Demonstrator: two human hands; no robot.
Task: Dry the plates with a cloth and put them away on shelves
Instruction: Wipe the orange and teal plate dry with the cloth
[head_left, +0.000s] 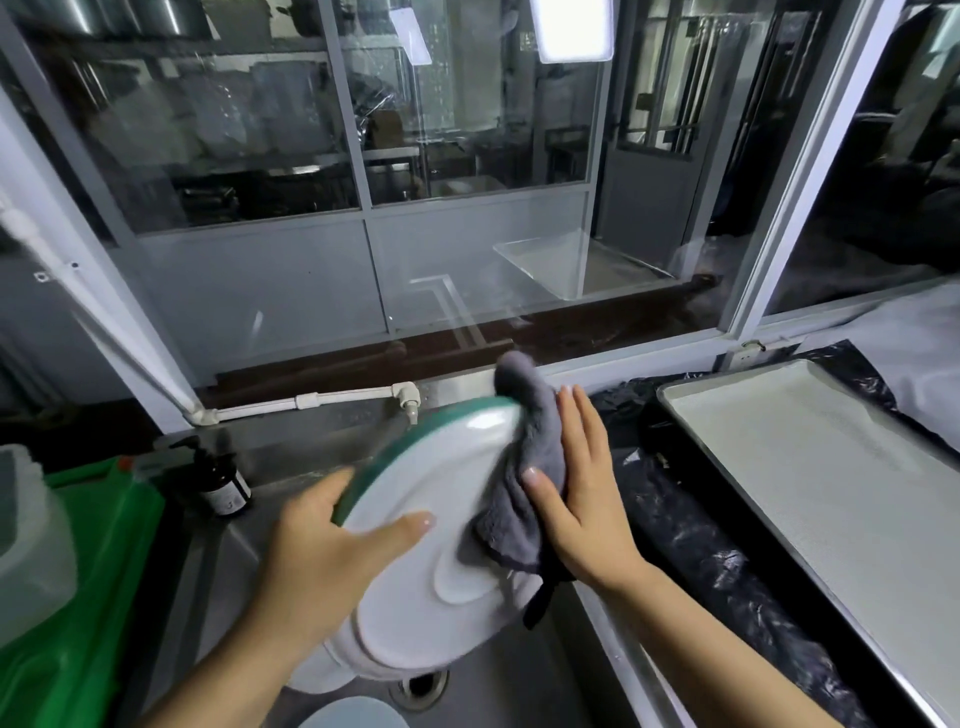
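Head view, step: drying, mid-wipe over the sink (249, 561).
Left hand (317, 551): grips the plate (441, 519) at its green rim, thumb across the white face, tilted.
Right hand (582, 499): fingers straight, pressing the grey cloth (524, 457) flat on the plate's edge, just beside the left hand.
Next, I judge: finish wiping, then carry it to a shelf; none is visible here.

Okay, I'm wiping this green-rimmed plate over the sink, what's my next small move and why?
Probably sweep the grey cloth leftward across the plate. Your right hand presses it flat only against the right edge, while your left hand steadies the opposite rim, so most of the white face looks unwiped.
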